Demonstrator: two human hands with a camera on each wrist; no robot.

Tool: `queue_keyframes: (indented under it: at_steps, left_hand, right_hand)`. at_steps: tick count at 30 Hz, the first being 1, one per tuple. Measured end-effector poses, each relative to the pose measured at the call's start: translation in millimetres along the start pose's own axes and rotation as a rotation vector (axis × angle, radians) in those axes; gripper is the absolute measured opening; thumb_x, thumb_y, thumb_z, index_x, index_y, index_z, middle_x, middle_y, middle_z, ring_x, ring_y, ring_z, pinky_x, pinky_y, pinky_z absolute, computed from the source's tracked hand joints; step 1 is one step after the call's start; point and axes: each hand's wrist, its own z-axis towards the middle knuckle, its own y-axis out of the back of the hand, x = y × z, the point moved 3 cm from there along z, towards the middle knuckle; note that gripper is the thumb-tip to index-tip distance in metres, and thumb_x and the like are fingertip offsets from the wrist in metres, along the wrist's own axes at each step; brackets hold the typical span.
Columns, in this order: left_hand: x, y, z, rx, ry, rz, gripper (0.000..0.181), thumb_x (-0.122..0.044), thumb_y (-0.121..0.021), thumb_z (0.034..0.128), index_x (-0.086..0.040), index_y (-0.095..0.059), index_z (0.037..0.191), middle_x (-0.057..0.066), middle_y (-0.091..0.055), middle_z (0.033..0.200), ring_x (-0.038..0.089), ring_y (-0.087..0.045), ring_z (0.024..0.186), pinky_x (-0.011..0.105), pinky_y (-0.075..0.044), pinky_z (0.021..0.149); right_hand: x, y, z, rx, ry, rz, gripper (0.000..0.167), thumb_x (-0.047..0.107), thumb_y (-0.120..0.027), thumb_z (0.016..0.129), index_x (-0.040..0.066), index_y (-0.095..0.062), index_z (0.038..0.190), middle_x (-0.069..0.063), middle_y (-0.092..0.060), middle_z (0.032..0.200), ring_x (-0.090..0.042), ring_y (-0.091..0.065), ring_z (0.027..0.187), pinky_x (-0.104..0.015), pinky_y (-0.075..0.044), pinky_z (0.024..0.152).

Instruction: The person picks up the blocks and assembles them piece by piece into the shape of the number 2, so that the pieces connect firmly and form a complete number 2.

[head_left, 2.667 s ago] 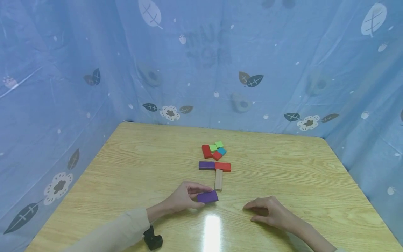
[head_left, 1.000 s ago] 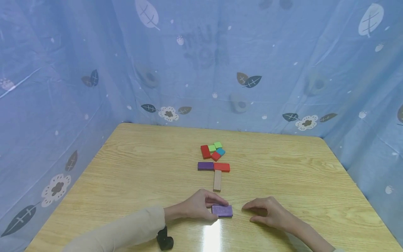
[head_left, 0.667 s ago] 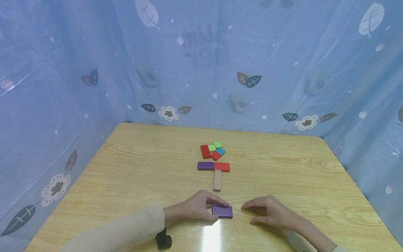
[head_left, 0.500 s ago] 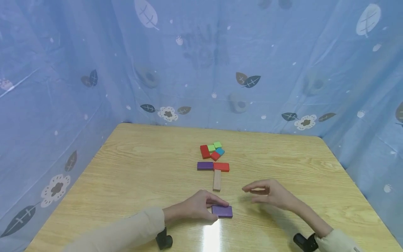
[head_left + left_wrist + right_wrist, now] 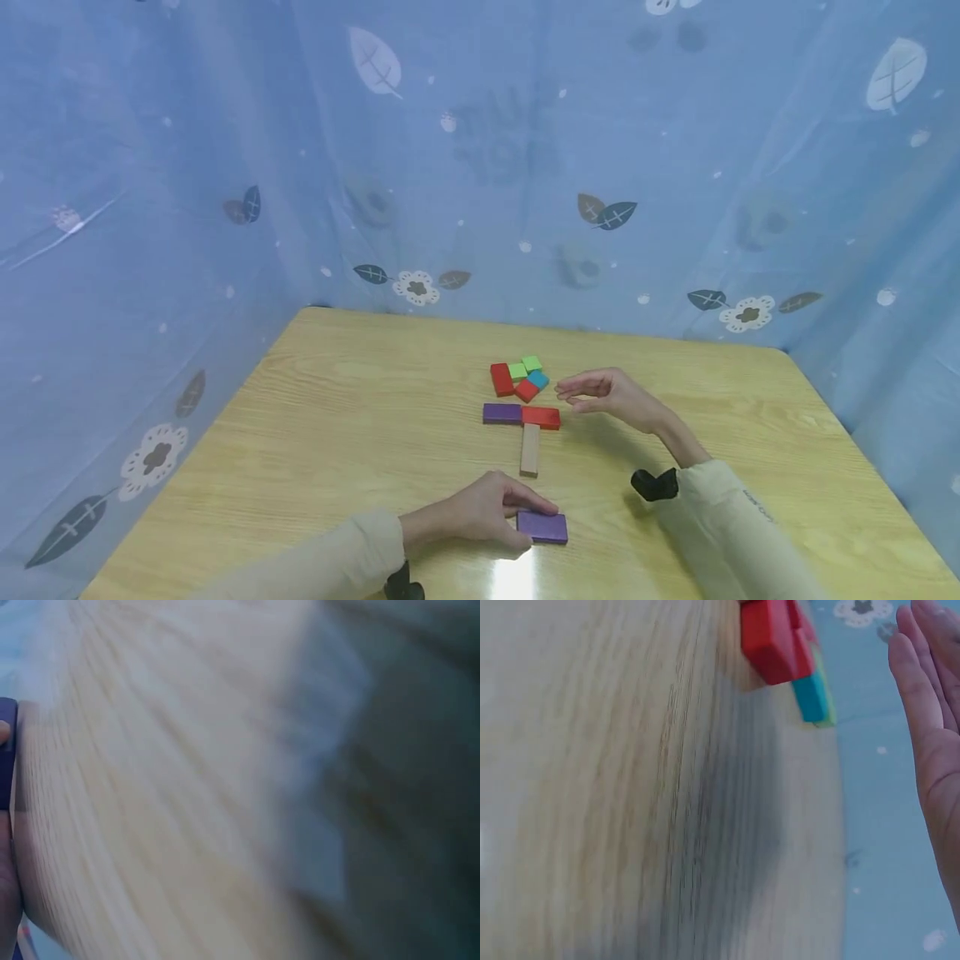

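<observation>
My left hand (image 5: 483,510) pinches a purple block (image 5: 543,527) lying flat near the table's front, thumb at its near edge and fingers at its far edge. A strip of that purple block (image 5: 7,754) shows at the side of the left wrist view. My right hand (image 5: 618,402) hovers holding nothing, fingers loosely extended, just right of the small blocks. Close to it lie a red block (image 5: 541,418), a blue cube (image 5: 537,380) and a small red cube (image 5: 527,391). In the right wrist view, the red block (image 5: 767,641) is beside the fingers.
Another purple block (image 5: 502,413) touches the red block's left end, and a plain wooden block (image 5: 529,451) runs from it towards me. Behind are a dark red block (image 5: 502,379) and two green cubes (image 5: 518,372). A blue patterned curtain (image 5: 480,167) surrounds the wooden table (image 5: 375,400).
My left hand has brought the purple block right and nearer to me, then stayed there. My right hand has lifted and moved forward to beside the small blocks. The head view has tilted slightly.
</observation>
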Motion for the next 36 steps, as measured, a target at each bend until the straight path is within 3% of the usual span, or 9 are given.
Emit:
queue_keyframes:
  at_steps: [4, 9, 14, 22, 27, 31, 36]
  left_hand:
    - [-0.9, -1.3, -0.2, -0.005, 0.008, -0.001, 0.043, 0.001, -0.069, 0.0752, -0.007, -0.068, 0.118, -0.004, -0.066, 0.12, 0.002, -0.055, 0.114, 0.019, -0.041, 0.099]
    - [-0.4, 0.6, -1.1, -0.01, 0.004, 0.0, 0.043, 0.001, -0.069, 0.0752, -0.004, -0.067, 0.118, -0.008, -0.066, 0.118, 0.002, -0.055, 0.114, 0.018, -0.041, 0.098]
    - [-0.2, 1.0, -0.3, -0.007, -0.011, -0.026, 0.042, 0.003, -0.069, 0.0755, -0.002, -0.067, 0.117, -0.006, -0.067, 0.118, 0.003, -0.056, 0.114, 0.018, -0.042, 0.097]
    - [0.4, -0.3, 0.4, -0.008, 0.011, -0.025, 0.043, 0.003, -0.068, 0.0747, -0.004, -0.068, 0.117, -0.005, -0.067, 0.117, 0.002, -0.056, 0.114, 0.019, -0.042, 0.097]
    - [-0.2, 2.5, 0.5, -0.022, 0.033, 0.018, 0.044, 0.001, -0.069, 0.0744, -0.011, -0.07, 0.116, -0.006, -0.066, 0.118, 0.001, -0.055, 0.114, 0.019, -0.042, 0.097]
    - [-0.1, 2.9, 1.0, -0.02, 0.029, 0.019, 0.043, 0.0, -0.069, 0.0747, -0.011, -0.069, 0.117, -0.006, -0.066, 0.119, 0.001, -0.055, 0.114, 0.019, -0.042, 0.097]
    - [-0.8, 0.4, -0.3, -0.012, 0.005, -0.007, 0.043, 0.002, -0.068, 0.0746, -0.005, -0.068, 0.117, -0.005, -0.067, 0.118, 0.002, -0.055, 0.114, 0.018, -0.042, 0.096]
  right_hand:
    - [-9.6, -4.4, 13.3, 0.053, 0.025, -0.032, 0.036, -0.005, -0.062, 0.088, -0.012, -0.056, 0.123, -0.036, -0.052, 0.125, -0.036, -0.056, 0.117, -0.032, -0.05, 0.093]
    - [-14.3, -16.8, 26.2, 0.141, 0.075, -0.129, 0.036, -0.006, -0.066, 0.085, -0.012, -0.059, 0.12, -0.026, -0.061, 0.121, -0.028, -0.059, 0.115, -0.034, -0.048, 0.096]
    - [-16.8, -22.7, 31.2, 0.13, 0.071, -0.207, 0.036, -0.007, -0.069, 0.082, -0.009, -0.063, 0.118, -0.02, -0.064, 0.119, -0.023, -0.059, 0.114, -0.031, -0.049, 0.094]
    - [-15.2, -30.2, 26.7, 0.14, 0.012, -0.245, 0.035, -0.007, -0.071, 0.08, -0.005, -0.066, 0.115, -0.016, -0.067, 0.115, -0.024, -0.061, 0.113, -0.032, -0.05, 0.091]
    - [-10.9, -34.8, 30.3, 0.132, 0.054, -0.306, 0.036, -0.004, -0.071, 0.081, -0.004, -0.065, 0.117, -0.015, -0.067, 0.115, -0.028, -0.06, 0.114, -0.033, -0.05, 0.092]
    - [-9.2, -36.5, 33.8, 0.127, 0.059, -0.28, 0.037, -0.007, -0.07, 0.081, -0.007, -0.064, 0.117, -0.019, -0.066, 0.116, -0.034, -0.058, 0.114, -0.034, -0.05, 0.092]
    - [-10.3, -37.9, 32.1, 0.124, 0.049, -0.284, 0.036, -0.006, -0.072, 0.079, -0.007, -0.066, 0.115, -0.017, -0.067, 0.114, -0.031, -0.06, 0.112, -0.031, -0.051, 0.09]
